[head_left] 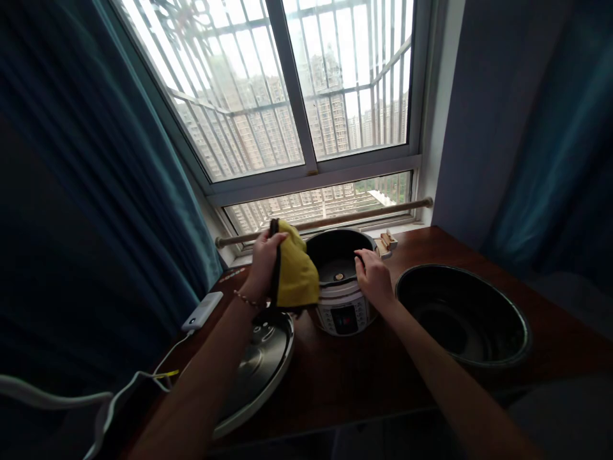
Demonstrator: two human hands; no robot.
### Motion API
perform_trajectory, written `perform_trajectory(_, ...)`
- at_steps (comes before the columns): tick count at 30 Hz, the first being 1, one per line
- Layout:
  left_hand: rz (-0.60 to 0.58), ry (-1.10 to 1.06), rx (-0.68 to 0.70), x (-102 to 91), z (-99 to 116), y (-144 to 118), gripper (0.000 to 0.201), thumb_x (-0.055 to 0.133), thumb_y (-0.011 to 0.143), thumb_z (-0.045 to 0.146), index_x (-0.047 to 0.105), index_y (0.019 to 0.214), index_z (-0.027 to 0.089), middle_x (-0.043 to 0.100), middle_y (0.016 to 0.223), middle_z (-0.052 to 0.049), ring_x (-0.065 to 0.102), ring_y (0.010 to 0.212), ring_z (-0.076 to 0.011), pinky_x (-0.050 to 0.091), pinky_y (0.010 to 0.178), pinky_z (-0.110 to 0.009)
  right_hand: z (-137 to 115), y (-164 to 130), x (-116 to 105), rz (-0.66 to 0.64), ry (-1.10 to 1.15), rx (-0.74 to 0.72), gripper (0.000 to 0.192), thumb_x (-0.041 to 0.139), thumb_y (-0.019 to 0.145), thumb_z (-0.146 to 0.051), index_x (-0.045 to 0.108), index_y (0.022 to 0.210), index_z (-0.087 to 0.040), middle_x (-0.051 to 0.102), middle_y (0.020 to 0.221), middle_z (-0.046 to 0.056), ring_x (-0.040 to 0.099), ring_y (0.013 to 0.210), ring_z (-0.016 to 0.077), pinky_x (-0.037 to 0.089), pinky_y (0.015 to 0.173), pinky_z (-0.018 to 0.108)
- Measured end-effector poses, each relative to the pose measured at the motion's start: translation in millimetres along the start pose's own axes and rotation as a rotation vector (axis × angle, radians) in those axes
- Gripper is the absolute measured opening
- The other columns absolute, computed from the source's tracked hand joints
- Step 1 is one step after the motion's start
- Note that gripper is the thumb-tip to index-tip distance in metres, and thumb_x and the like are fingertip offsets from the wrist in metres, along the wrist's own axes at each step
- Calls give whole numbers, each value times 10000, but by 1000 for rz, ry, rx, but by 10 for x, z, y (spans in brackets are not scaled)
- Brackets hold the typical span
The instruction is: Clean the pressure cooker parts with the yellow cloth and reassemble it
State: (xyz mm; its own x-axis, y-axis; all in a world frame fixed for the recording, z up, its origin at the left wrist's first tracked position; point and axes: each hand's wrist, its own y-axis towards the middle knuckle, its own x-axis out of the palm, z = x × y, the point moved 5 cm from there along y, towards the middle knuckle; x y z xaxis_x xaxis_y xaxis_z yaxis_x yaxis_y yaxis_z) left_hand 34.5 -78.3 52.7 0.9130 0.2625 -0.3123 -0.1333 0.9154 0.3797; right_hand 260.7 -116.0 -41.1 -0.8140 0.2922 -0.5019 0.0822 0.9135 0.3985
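Yellow cloth with a dark edge hangs from my left hand, whose fingers are closed on it. It hangs at the left side of a white electric pressure cooker, hiding part of that side. The cooker stands lidless, its dark inside showing a small round disc at the bottom. My right hand grips the cooker's rim on the right, fingers curled over the edge. To the right sits a dark oval inner pot. The round lid lies at the left, inner side up, partly behind my left forearm.
A white power strip with cables lies on the left of the wooden table. Beyond the cooker runs a horizontal rod before the barred window. A small wooden-coloured object sits behind the cooker. Blue curtains hang at left.
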Motion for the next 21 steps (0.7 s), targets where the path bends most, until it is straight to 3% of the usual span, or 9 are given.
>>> perform_trajectory(2, 200, 44, 162, -261, 104, 188, 346, 474, 829, 343, 537, 1119, 166, 637, 957, -25, 599, 771, -149, 500, 681, -273, 71, -71, -15, 95, -94, -142, 332, 321, 920, -269, 590, 1069, -144, 589, 1145, 109, 411, 1217, 199, 186, 1098, 358)
perform_trajectory(4, 287, 119, 315, -357, 177, 291, 343, 514, 816, 340, 554, 1107, 162, 624, 986, -13, 565, 829, -144, 470, 737, -262, 133, -122, 22, 134, -124, -244, 311, 330, 912, -247, 624, 976, -172, 640, 1031, 74, 462, 1163, 186, 212, 1087, 349)
perform_trajectory(6, 94, 243, 391, -193, 151, 332, 357, 527, 810, 333, 573, 1114, 151, 633, 984, -16, 547, 857, -150, 445, 773, -261, 171, -148, 49, 213, -122, -312, 299, 334, 905, -223, 630, 935, -190, 652, 977, 54, 496, 1113, 182, 259, 1064, 357)
perform_trajectory(8, -252, 372, 404, 137, 3, 266, 362, 529, 806, 361, 612, 1081, 140, 654, 936, -23, 551, 826, -154, 438, 748, -252, 186, -157, 64, 308, -109, -359, 275, 357, 891, -205, 631, 893, -195, 657, 923, 50, 526, 1052, 192, 302, 1035, 380)
perform_trajectory(11, -711, 550, 360, 603, -327, 26, 353, 533, 783, 452, 694, 832, 142, 659, 792, -18, 552, 706, -137, 421, 667, -222, 186, -156, 80, 383, -86, -401, 235, 391, 872, -183, 624, 845, -193, 648, 865, 50, 540, 993, 202, 346, 996, 403)
perform_trajectory(13, -927, 675, 294, 785, -510, -117, 439, 444, 820, 506, 701, 749, 156, 654, 754, -16, 539, 650, -117, 402, 645, -206, 181, -154, 87, 390, -80, -418, 216, 403, 866, -170, 615, 834, -196, 638, 849, 48, 538, 978, 204, 365, 976, 409)
perform_trajectory(17, -1131, 767, 168, 857, -575, -213, 654, 219, 861, 606, 719, 811, 188, 652, 697, -15, 543, 617, -124, 383, 619, -209, 182, -158, 93, 398, -63, -420, 201, 407, 858, -144, 596, 820, -197, 617, 837, 48, 532, 961, 202, 394, 937, 413)
perform_trajectory(21, -1169, 787, 127, 788, -492, -166, 720, 161, 855, 636, 728, 888, 195, 686, 791, -32, 584, 714, -150, 394, 688, -218, 188, -161, 107, 416, -28, -429, 182, 415, 843, -116, 572, 785, -188, 596, 808, 43, 527, 953, 199, 404, 914, 416)
